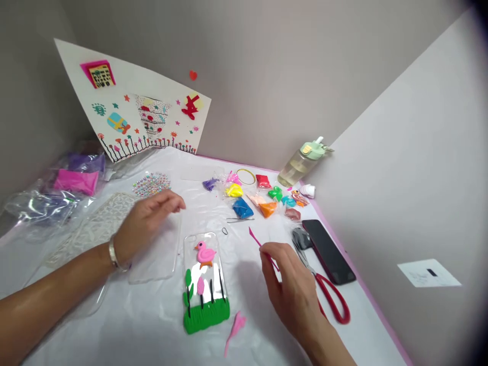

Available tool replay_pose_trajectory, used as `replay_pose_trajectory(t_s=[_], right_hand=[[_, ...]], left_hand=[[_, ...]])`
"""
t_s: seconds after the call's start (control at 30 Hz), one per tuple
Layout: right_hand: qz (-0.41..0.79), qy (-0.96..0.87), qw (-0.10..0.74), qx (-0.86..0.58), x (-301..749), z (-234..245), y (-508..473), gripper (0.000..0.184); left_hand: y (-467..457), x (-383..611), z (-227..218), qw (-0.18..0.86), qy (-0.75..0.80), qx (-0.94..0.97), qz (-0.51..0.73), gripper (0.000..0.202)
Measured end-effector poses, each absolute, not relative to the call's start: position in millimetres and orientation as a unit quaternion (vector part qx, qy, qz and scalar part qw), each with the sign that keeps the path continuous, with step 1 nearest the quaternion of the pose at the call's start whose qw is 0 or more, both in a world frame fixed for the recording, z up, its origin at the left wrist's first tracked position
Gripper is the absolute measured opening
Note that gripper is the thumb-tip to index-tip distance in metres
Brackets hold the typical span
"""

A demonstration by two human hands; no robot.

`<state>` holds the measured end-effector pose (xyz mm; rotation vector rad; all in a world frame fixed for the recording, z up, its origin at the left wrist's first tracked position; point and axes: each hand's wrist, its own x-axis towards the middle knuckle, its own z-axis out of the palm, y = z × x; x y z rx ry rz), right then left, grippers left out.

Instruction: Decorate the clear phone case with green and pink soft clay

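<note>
Two hands up. Right hand [290, 290] pinches a thin pink tool [261, 245] between thumb and fingertips, pen-style, tip angled up and away from the grip. That hold probably gives fine tip control. Wrist low, forearm coming in from the lower right.

The case [204, 277] lies flat just left of the grip, clay side up (pink bird, green strip at the near end). Flat likely keeps the soft clay from smearing. The tool tip is apart from it.

Left hand [147, 218] is loose, palm down, fingers slightly curled, holding nothing. It sits over the far edge of a spare case [160, 259]; can't tell if it touches.

Scissors [331, 300] and a phone [328, 249] are just right of the grip. Clay bags [263, 201] are beyond it, within reach. A pink scrap [235, 325] lies near, on its left.
</note>
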<state>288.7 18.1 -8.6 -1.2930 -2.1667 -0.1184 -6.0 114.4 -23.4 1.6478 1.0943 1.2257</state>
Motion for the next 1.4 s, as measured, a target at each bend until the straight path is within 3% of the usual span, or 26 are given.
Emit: replay_pose_trajectory(t_s=[0.17, 0.33, 0.6, 0.93, 1.13, 1.3, 1.4], right_hand=[[-0.069, -0.801, 0.206, -0.557, 301, -14, 24, 0.018], [-0.061, -0.807, 0.182, -0.558, 306, -6, 23, 0.020], [0.044, -0.841, 0.215, -0.494, 273, 21, -3, 0.013], [0.032, -0.946, 0.103, -0.305, 192, 12, -17, 0.005], [-0.040, -0.980, 0.105, -0.167, 111, 6, -21, 0.021], [0.009, -0.997, -0.001, -0.076, 84, 11, -4, 0.022], [0.073, -0.990, 0.004, -0.123, 119, 43, 12, 0.015]], left_hand=[[116, -18, 24, 0.466, 0.357, 0.462, 0.665, 0.032], [114, -30, 67, 0.545, 0.303, 0.380, 0.683, 0.031], [109, -27, 108, 0.577, 0.231, 0.380, 0.685, 0.035], [96, 0, 78, 0.616, 0.223, 0.394, 0.644, 0.036], [101, -6, 75, 0.614, 0.215, 0.395, 0.649, 0.037], [96, -13, 84, 0.598, 0.231, 0.419, 0.643, 0.034], [83, -20, 88, 0.576, 0.256, 0.451, 0.632, 0.032]])
